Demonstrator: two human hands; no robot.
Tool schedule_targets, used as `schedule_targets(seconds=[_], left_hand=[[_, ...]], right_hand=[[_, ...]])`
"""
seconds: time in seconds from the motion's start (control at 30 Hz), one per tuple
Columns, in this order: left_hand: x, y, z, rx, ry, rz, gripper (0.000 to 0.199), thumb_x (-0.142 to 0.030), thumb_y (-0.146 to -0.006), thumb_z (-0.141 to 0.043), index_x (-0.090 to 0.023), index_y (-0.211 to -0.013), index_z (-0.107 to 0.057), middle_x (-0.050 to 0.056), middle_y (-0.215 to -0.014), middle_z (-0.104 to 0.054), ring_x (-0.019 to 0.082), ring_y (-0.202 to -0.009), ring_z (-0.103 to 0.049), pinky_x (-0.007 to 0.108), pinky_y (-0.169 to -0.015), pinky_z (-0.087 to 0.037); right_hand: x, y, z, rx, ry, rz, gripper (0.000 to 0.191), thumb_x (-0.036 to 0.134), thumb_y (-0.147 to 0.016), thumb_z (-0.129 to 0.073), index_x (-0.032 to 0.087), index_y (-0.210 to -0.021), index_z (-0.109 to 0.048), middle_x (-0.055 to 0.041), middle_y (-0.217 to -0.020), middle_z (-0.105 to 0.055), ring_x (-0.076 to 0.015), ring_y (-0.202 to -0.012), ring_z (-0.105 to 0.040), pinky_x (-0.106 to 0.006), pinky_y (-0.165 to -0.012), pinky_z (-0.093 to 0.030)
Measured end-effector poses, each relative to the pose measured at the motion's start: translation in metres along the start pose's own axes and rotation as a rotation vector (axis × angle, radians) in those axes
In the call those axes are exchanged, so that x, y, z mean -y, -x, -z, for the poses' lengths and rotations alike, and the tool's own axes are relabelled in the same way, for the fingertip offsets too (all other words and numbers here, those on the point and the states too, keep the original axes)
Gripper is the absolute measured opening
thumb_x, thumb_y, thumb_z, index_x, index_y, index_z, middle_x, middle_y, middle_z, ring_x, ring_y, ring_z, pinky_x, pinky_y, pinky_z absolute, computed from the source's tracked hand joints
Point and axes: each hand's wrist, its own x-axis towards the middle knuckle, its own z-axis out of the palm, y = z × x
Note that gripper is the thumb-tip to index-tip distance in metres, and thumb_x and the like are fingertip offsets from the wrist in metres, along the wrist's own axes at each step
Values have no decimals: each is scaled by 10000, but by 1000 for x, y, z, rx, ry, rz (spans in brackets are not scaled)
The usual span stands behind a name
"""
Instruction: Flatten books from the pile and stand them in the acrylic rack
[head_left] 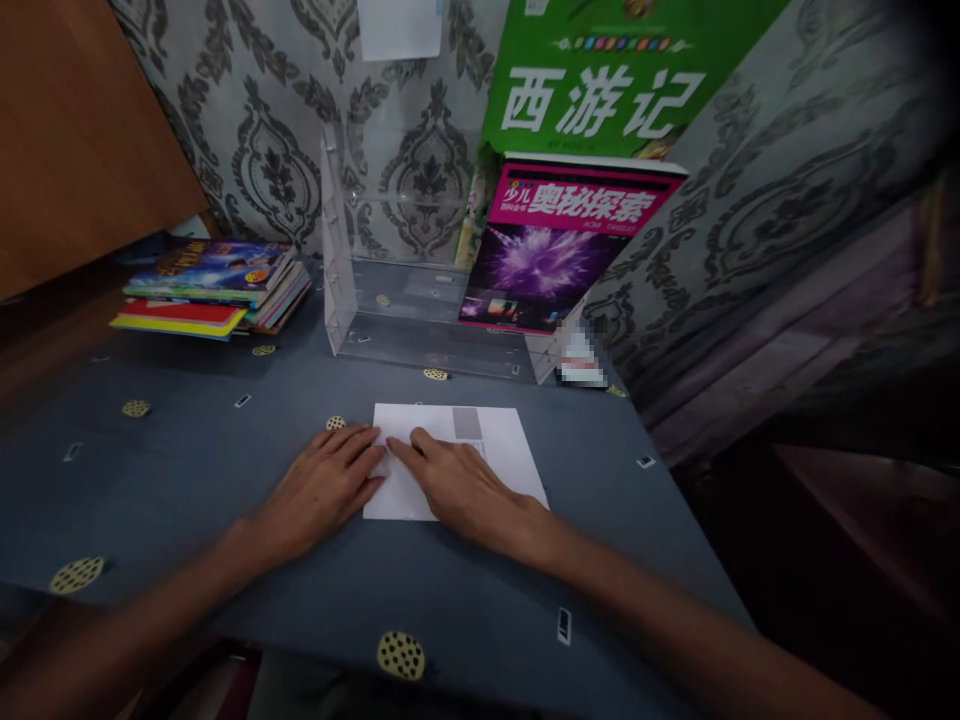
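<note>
A white sheet of paper [495,470], with a grey printed rectangle near its far edge, lies flat on the table in front of me. My left hand [322,480] lies flat at the sheet's left edge, its fingertips touching that edge. My right hand [457,485] rests on top of the sheet, covering part of it. Its index finger stretches out and presses near the left edge, close to the left fingertips. The other right fingers look bent and are partly hidden. Neither hand grips anything that I can see.
Behind the paper stands a clear acrylic rack [420,340] holding a pink-and-purple book [547,250] and a large green book [600,100]. A stack of books [217,280] sits at the back left. The blue tablecloth [187,470] has a pineapple pattern; the table's right edge drops away.
</note>
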Motion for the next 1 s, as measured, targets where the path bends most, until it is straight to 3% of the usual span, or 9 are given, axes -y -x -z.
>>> schedule_targets(seconds=[0.23, 0.5, 0.77, 1.0], left_hand=[[14, -8, 2, 114, 40, 41, 286, -409, -979, -503, -183, -1111, -618, 194, -1461, -514, 347, -1352, -480, 523, -1016, -482], [26, -17, 11, 220, 129, -49, 354, -459, -988, -489, -175, -1192, -543, 198, -1564, -395, 338, -1473, -336, 520, -1099, -411], [33, -21, 17, 265, 224, -46, 353, -530, -991, -455, -219, -1140, -536, 163, -1534, -451, 309, -1470, -351, 521, -1128, -374], [32, -22, 20, 308, 242, -12, 367, -548, -994, -422, -228, -1124, -544, 156, -1557, -427, 334, -1459, -365, 560, -1101, -383]], right_hand=[[0, -39, 9, 69, 33, -60, 510, 97, -950, -399, 138, -1458, -419, -132, -968, -763, -266, -833, -724, -343, -668, -497], [0, -45, 3, 88, 68, -109, 510, 137, -951, -382, 100, -1459, -409, -170, -979, -768, -273, -884, -731, -363, -726, -529], [-13, -27, 5, 99, 68, -165, 566, 95, -959, -315, 80, -1522, -360, -177, -957, -765, -297, -920, -734, -387, -752, -523], [-42, 14, 6, 156, 63, -366, 658, 52, -890, -367, 142, -1541, -363, -169, -971, -767, -321, -903, -735, -396, -736, -521]])
